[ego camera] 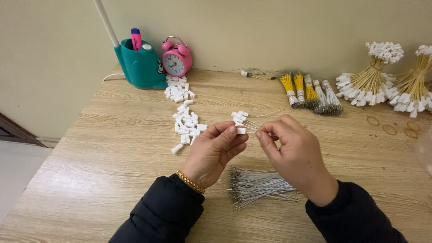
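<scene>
Now our left hand (215, 150) pinches a small white connector (241, 131) above the surface (112, 171); our right hand (294, 155) pinches a thin wire (253, 132) toward it. A loose grip could drop either.

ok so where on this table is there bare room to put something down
Bare wood lies at the near left corner of the table, left of the left hand, and between the loose white connectors and the bundled wires. It is crowded around the white wires below both hands, and far right by the finished bunches and rubber bands.
</scene>
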